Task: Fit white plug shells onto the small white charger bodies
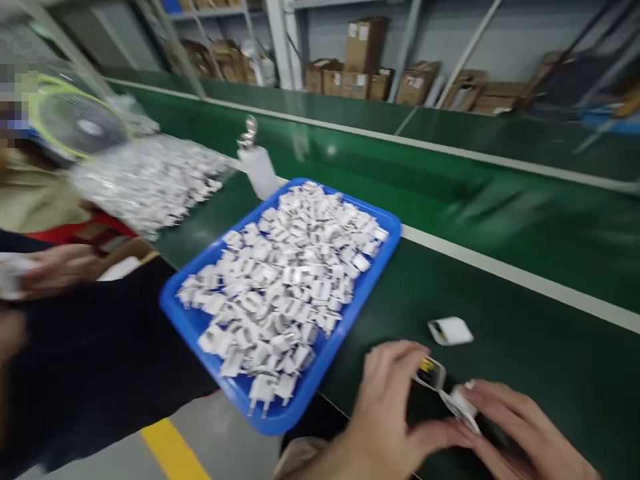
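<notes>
My left hand (387,407) rests on the green bench at the bottom, its fingers curled around a small white charger shell (431,373) with a yellow inside. My right hand (520,427) lies just to the right, fingers pinching a white plug part (463,403) that meets the shell. Another white charger shell (450,331) lies loose on the bench just beyond my hands. A blue tray (385,257) heaped with several white plug parts (285,287) sits to the left of my hands, overhanging the bench edge.
A clear bag of white parts (150,177) lies behind the tray, beside a white bottle (257,167). A co-worker's hand (55,267) and dark sleeve are at the left, near a small fan (75,123). Cardboard boxes (367,67) line the far wall.
</notes>
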`<control>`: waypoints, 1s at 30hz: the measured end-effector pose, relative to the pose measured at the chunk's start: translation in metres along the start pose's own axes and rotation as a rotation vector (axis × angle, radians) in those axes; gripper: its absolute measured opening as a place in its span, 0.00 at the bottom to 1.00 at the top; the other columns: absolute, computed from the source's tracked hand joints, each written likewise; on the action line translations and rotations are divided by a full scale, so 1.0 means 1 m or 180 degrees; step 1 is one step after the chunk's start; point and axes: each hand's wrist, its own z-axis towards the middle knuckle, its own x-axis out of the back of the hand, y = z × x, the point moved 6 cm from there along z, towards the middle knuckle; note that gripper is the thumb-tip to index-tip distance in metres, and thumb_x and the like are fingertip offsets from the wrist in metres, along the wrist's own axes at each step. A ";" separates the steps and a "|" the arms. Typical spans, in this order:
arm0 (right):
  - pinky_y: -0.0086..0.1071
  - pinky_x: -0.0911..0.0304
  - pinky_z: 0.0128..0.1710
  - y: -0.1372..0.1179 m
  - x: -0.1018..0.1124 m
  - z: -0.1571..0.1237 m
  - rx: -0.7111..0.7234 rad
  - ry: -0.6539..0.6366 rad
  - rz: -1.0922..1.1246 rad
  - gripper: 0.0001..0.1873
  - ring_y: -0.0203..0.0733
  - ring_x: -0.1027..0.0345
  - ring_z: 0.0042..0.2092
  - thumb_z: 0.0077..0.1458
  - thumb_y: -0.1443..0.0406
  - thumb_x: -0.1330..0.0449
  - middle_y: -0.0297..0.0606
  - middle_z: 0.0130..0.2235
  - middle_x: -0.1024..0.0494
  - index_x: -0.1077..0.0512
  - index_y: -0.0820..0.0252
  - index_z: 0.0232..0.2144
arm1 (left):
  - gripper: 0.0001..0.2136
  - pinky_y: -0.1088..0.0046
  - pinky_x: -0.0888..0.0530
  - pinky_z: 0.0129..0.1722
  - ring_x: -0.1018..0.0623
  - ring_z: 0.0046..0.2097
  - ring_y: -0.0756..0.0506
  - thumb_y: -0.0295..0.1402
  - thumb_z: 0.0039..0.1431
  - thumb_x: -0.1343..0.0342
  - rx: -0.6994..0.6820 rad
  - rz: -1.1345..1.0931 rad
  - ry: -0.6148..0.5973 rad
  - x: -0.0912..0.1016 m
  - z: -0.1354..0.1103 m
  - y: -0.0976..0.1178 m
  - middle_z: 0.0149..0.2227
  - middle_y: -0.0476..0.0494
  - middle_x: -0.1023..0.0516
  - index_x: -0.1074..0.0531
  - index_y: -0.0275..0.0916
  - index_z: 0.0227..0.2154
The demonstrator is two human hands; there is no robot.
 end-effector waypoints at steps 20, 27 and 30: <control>0.32 0.24 0.40 -0.020 -0.002 0.004 0.0500 -0.0300 -0.0606 0.17 0.40 0.27 0.44 0.60 0.74 0.39 0.42 0.48 0.30 0.24 0.54 0.49 | 0.15 0.60 0.31 0.57 0.24 0.52 0.44 0.24 0.66 0.47 -0.0235 -0.0855 0.0109 -0.021 0.002 0.001 0.50 0.45 0.23 0.35 0.42 0.53; 0.35 0.24 0.42 -0.027 -0.005 0.007 0.0355 -0.0394 -0.0317 0.16 0.42 0.28 0.45 0.58 0.76 0.39 0.45 0.50 0.34 0.26 0.57 0.47 | 0.22 0.57 0.29 0.51 0.28 0.50 0.40 0.27 0.63 0.44 -0.0224 -0.0319 -0.0069 -0.024 0.001 0.006 0.49 0.40 0.27 0.37 0.40 0.59; 0.36 0.25 0.43 -0.023 -0.003 0.009 0.0121 -0.0440 -0.0040 0.14 0.41 0.29 0.46 0.59 0.75 0.40 0.45 0.51 0.34 0.25 0.56 0.45 | 0.17 0.58 0.30 0.50 0.28 0.49 0.40 0.28 0.63 0.44 -0.0186 -0.0295 -0.0038 -0.024 0.002 0.006 0.48 0.41 0.28 0.34 0.40 0.54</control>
